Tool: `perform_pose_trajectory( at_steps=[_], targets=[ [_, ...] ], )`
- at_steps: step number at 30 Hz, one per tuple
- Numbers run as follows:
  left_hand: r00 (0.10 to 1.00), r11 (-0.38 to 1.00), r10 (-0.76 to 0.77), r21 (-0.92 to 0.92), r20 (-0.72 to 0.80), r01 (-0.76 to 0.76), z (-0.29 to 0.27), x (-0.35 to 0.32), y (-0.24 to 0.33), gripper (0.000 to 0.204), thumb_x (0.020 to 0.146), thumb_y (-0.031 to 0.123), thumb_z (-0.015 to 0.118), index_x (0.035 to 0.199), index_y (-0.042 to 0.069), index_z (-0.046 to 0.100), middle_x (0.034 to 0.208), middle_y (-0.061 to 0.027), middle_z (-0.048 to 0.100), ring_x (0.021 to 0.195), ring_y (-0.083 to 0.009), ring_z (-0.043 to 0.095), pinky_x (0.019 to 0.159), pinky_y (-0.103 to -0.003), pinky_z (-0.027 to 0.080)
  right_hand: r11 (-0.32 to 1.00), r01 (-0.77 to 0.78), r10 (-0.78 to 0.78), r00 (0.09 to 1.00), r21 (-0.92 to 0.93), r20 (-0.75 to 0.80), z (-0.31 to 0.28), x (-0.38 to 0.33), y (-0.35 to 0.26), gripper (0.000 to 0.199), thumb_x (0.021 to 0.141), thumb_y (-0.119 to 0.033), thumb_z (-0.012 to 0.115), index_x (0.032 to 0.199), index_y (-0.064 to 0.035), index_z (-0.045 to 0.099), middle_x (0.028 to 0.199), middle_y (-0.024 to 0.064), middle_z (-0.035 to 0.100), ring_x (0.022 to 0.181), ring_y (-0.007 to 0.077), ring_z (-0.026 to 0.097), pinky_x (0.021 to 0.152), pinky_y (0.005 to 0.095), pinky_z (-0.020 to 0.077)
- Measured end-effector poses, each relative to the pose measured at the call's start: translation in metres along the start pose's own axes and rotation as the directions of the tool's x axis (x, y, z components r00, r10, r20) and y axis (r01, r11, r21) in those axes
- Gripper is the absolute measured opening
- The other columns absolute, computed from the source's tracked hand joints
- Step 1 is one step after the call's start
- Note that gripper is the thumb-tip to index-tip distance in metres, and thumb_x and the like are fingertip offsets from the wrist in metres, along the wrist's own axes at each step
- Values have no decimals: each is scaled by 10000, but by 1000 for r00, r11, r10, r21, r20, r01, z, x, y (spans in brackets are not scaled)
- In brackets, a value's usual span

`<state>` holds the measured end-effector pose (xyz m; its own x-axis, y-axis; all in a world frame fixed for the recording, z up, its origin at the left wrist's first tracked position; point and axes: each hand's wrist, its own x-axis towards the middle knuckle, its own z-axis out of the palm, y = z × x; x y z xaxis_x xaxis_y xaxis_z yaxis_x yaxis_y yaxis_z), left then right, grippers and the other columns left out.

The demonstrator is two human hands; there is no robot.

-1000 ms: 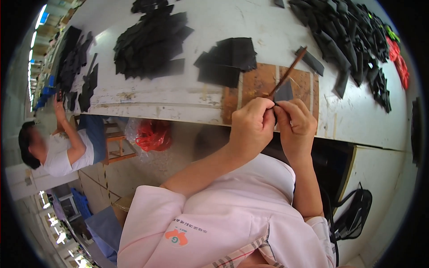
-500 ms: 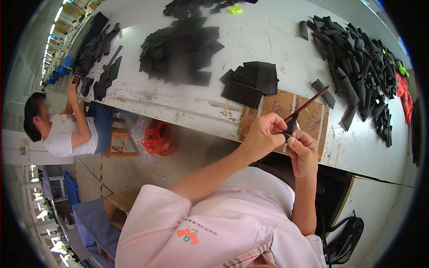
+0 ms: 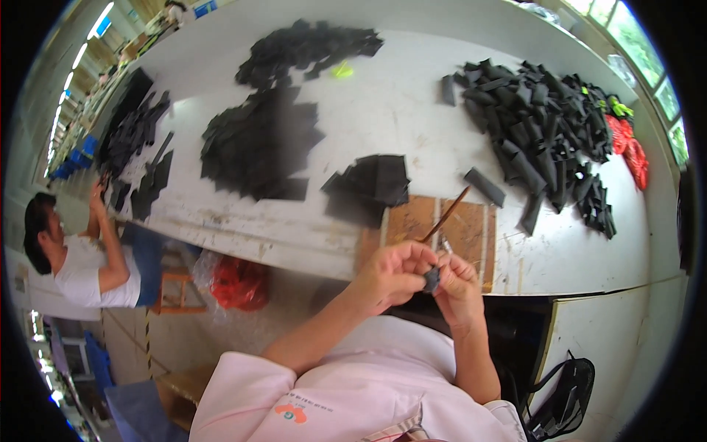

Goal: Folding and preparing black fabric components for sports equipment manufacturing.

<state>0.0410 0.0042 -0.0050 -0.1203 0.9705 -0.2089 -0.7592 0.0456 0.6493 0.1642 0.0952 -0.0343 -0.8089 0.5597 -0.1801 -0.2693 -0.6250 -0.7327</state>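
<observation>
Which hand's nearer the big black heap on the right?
Right. The right hand is on the near-left side of the black heap; the left hand is farther left.

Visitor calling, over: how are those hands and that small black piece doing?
Right hand pinching small black piece. Left hand touching it, grip unclear. Brown stick jutting beyond the hands; nothing visibly blocking them.

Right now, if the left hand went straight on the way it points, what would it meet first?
The left hand would probably meet the small black piece at its fingertips first, then the right hand just beyond; depth is unclear here.
</observation>
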Motion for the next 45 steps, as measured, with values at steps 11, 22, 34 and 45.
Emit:
perform_pose_trajectory(
  at_steps=[11,22,34,45],
  targets=[
    [973,873,182,479,-143,-93,14,1,-1,318,736,-87,521,1051,-43,505,854,-62,588,735,-62,547,621,-171,436,797,367,-384,921,-480,67,14,3,-14,94,795,-78,578,752,-16,523,846,34,536,738,105,489,667,219,392],
    [790,826,529,404,-311,-394,21,10,-11,111,769,-98,472,792,-2,522,844,-118,591,490,-52,468,359,-170,366,194,527,-635,710,-828,303,34,5,-18,116,708,-29,623,763,-21,520,810,111,507,731,246,514,597,294,433],
    [915,851,29,-490,402,189,12,-1,8,158,712,-125,455,843,-54,401,652,-157,500,327,-20,277,268,-154,248,864,344,-299,938,-368,174,18,-6,-19,186,815,-191,571,747,-37,493,816,11,433,764,97,420,668,211,355],
    [960,868,259,461,-102,-185,50,2,25,261,770,-42,533,1029,-19,502,841,-62,563,545,-60,500,446,-169,401,668,479,-495,858,-569,142,34,10,-55,74,808,-51,545,767,-8,501,773,55,549,632,102,499,556,203,412]
  ],
)
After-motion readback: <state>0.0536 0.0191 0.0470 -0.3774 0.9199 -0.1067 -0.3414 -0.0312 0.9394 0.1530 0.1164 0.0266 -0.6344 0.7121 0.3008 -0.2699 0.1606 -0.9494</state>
